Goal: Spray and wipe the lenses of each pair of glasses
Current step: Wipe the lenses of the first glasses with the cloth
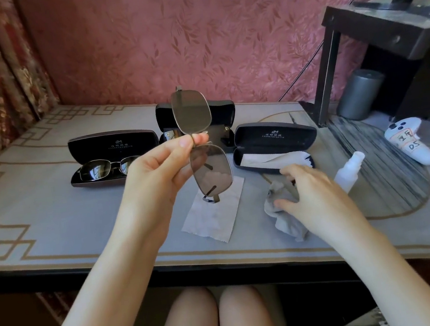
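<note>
My left hand (155,175) pinches a pair of tinted metal-framed glasses (192,112) by the bridge and holds them upright above the table, one lens over the other. My right hand (309,191) rests on a crumpled grey cleaning cloth (288,221) on the table, fingers closing around it. A small clear spray bottle (349,171) lies just right of that hand. A second pair of glasses (104,168) sits in an open black case (112,145) at the left.
A white cloth sheet (213,218) lies flat under the held glasses. Two more open black cases (274,138) (224,111) stand behind. A grey cylinder (360,94), a dark stand (383,28) and a white game controller (409,141) crowd the right side.
</note>
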Demonstrator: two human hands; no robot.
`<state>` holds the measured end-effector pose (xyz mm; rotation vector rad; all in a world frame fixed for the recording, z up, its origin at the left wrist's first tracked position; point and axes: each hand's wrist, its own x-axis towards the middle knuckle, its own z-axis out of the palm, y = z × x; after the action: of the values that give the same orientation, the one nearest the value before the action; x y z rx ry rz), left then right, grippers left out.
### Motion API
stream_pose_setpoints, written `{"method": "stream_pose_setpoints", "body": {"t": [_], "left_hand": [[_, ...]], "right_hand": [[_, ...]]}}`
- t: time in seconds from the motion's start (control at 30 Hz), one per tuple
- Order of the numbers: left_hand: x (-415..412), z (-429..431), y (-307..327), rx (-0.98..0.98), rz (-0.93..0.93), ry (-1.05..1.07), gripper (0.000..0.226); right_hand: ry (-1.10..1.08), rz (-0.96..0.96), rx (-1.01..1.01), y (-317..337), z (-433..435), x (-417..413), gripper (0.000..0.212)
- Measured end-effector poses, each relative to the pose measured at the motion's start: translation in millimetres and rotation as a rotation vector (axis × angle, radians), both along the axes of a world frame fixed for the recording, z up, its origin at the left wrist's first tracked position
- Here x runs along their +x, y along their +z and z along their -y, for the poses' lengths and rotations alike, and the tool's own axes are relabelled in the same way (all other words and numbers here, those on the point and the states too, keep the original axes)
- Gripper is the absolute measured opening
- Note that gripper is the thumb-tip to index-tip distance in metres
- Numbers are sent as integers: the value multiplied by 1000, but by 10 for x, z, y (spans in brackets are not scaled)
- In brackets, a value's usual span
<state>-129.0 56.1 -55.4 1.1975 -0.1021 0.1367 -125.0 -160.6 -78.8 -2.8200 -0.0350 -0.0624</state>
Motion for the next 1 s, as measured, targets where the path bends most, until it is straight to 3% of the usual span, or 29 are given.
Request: {"method": "stream_pose_setpoints", "body": {"t": [0.1,0.2,0.27,0.43,0.5,0.63,0.7,0.77,0.9,1.0], "left_hand": [[10,-21,-15,-9,2,-12,20],[16,-38,-29,-31,10,-27,25],[13,-53,-33,-35,14,-31,27],[-2,-89,-29,-40,23,-20,24],[2,-97,-29,-44,23,-19,23],[-1,-112,-29,-59,20,-31,24],[-6,-115,-27,-65,14,-23,22],[-9,-114,-26,-69,5,-11,21],[-18,-102,-38,-49,-13,-7,22],[-28,-71,-52,-2,-18,-8,21]], "right_hand": [[96,208,145,-13,-104,-64,38],[258,162,225,-108,-336,-109,34],[316,98,227,-206,-476,-90,42],[387,106,131,-419,-650,-18,55],[383,134,157,-469,-681,-13,50],[385,254,144,-501,-668,-17,19],[307,261,170,-462,-640,-39,17],[181,168,385,-385,-575,-34,20],[-103,67,1001,-109,-393,-10,42],[-195,-65,1310,99,-345,-12,30]]}}
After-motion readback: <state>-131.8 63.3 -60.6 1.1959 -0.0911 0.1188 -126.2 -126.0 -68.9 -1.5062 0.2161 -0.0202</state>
